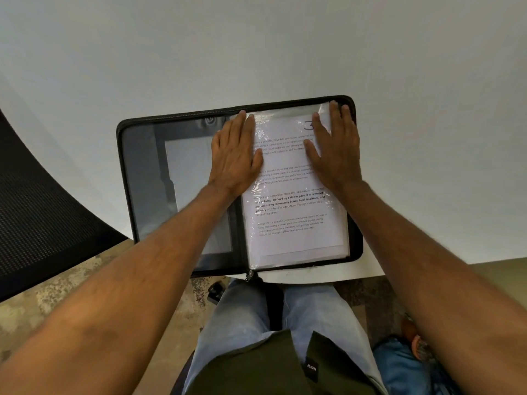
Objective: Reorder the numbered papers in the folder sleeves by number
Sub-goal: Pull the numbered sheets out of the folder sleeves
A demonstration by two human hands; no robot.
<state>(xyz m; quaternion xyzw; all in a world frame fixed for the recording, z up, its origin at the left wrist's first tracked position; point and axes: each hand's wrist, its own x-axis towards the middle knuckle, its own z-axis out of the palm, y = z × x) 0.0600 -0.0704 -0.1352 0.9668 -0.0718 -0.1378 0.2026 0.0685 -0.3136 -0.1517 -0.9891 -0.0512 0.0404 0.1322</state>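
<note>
Folder (142, 178) lies open at my surface's (285, 52) near edge; one numbered paper (288, 178) shows in its sleeve (340, 223). My left hand (235, 155) and right hand (335, 146) press it, fingers spread flat.

The right hand (336, 146) lying flat on the printed white paper (291, 201) in the clear plastic sleeve covers part of its handwritten number, which looks like a 3. The left hand (235, 155) hides the paper's left edge. The small print is too blurred to read fully.
</note>
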